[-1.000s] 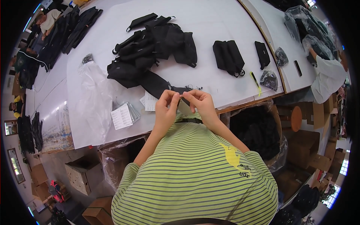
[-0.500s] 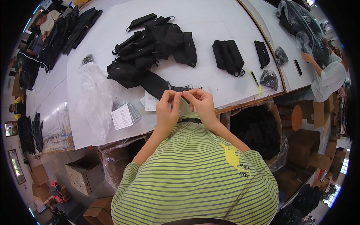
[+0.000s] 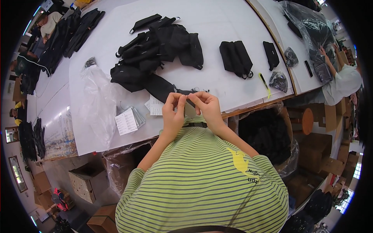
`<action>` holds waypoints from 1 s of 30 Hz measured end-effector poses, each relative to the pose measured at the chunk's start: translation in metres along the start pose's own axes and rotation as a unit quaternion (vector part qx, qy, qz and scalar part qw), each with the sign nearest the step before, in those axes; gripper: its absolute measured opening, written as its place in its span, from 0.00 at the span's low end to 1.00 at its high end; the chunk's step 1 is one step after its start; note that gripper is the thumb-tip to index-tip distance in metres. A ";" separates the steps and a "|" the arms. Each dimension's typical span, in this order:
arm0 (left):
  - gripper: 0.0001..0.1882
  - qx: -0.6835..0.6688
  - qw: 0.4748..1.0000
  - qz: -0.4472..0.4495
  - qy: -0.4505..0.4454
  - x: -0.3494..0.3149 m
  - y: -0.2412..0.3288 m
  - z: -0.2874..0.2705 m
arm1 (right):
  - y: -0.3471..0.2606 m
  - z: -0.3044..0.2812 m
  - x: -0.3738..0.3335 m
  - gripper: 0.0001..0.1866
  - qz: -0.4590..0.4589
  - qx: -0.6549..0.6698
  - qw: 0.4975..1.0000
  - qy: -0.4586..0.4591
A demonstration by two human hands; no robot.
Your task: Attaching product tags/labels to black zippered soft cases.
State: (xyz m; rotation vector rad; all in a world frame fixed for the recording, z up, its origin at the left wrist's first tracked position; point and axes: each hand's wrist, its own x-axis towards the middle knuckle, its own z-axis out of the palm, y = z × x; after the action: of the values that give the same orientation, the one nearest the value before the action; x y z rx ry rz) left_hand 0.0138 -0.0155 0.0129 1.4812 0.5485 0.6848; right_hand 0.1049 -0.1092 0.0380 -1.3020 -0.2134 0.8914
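Observation:
Just past the table's near edge, my left hand and my right hand meet, thumb and forefinger of each pinched together. Between the fingertips runs what looks like a thin string, mostly hidden by the fingers. Below them, in the gap between my hands, hangs a pale flat piece like a hang tag. Right behind my hands lies the end of a long black fabric pouch, reaching out from the heap of black pouches. White printed tags lie in a stack to the left of my left hand.
A clear plastic bag lies at left. Two black pouches, a narrower one, a yellow-handled cutter and small dark bagged bundles sit at right. Under the edge stands a carton of black goods. Another person handles a plastic-wrapped bundle.
My hands stay pinched together in nearly the same spot. At the far right, the other person's arms and the plastic-wrapped bundle have shifted.

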 end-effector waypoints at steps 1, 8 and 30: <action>0.09 0.001 1.000 0.002 0.000 0.000 -0.001 0.000 | 0.000 0.000 0.000 0.10 0.000 -0.001 1.000 0.002; 0.09 -0.003 1.000 0.003 0.010 0.000 -0.001 0.000 | 0.002 0.001 0.001 0.10 -0.015 0.003 1.000 0.005; 0.11 -0.202 0.961 -0.124 -0.140 0.008 -0.012 -0.008 | -0.001 -0.003 0.000 0.08 -0.076 -0.024 0.996 -0.044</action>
State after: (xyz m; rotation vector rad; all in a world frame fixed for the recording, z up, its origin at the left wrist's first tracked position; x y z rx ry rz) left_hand 0.0146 -0.0040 0.0015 1.0788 0.3413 0.3533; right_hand 0.1073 -0.1110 0.0379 -1.2732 -0.4009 0.8188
